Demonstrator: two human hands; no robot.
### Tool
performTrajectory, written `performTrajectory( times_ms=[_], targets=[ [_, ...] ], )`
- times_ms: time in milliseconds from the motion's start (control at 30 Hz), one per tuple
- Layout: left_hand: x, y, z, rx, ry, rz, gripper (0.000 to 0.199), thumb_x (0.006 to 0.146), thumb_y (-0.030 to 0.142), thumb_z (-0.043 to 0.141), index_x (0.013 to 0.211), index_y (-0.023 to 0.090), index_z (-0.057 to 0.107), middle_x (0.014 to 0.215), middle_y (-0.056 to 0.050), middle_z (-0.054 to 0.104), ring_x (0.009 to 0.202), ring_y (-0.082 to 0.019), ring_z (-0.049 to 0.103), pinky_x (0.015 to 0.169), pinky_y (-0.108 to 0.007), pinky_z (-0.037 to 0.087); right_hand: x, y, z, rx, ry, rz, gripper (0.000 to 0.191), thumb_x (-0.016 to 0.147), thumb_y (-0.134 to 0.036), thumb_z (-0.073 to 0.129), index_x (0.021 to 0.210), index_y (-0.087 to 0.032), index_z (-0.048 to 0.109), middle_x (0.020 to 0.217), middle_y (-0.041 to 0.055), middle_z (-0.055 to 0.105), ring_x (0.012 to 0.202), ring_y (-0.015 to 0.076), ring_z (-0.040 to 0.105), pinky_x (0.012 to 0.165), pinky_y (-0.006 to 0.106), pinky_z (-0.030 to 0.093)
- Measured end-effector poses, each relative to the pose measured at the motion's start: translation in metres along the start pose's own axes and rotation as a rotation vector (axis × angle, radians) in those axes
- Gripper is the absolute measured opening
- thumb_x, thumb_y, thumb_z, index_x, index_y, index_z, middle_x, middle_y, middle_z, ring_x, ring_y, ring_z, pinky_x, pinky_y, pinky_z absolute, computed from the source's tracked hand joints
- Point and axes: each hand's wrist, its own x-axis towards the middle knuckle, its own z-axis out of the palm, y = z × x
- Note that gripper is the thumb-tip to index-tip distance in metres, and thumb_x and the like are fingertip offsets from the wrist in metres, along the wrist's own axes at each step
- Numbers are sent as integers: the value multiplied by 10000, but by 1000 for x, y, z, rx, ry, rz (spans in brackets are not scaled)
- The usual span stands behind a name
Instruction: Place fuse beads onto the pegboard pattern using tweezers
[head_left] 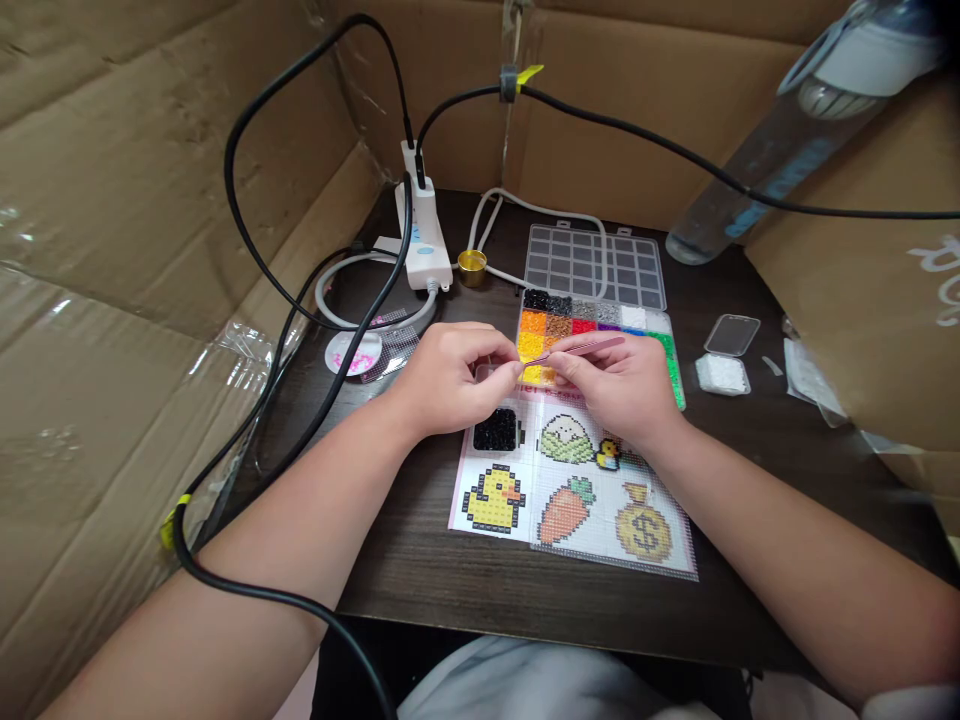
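My right hand (630,392) grips pink tweezers (598,345), their tips pointing left. My left hand (454,378) has thumb and forefinger pinched together at those tips; anything between them is too small to make out. Both hands hover over the near edge of a compartment box of coloured beads (532,345). Below lies a pattern sheet (600,562) under a clear pegboard, printed with a yellow duck (493,498), a carrot (566,510) and a money bag (643,525). A small box of black beads (495,430) and a little yellow-and-black duck (608,454) rest on it.
Behind the beads is the box's clear lid (596,268). A small box of white beads (722,374) stands right, a dish of pink beads (353,353) left. A power strip (426,235), gold cup (472,266), bottle (780,150) and black cable (225,160) surround the workspace.
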Motion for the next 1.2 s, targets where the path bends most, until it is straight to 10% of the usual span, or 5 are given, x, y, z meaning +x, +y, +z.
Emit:
performTrajectory(
  times_ms=[1200],
  targets=[
    [0, 0, 0, 4, -10, -6, 118, 765, 157, 590, 692, 131, 680, 610, -3, 624, 543, -86, 522, 534, -216, 394, -1, -1, -1, 6, 5, 11, 70, 720, -234, 737, 670, -185, 745, 743, 27, 739, 558, 130, 653, 525, 262, 567]
  ],
)
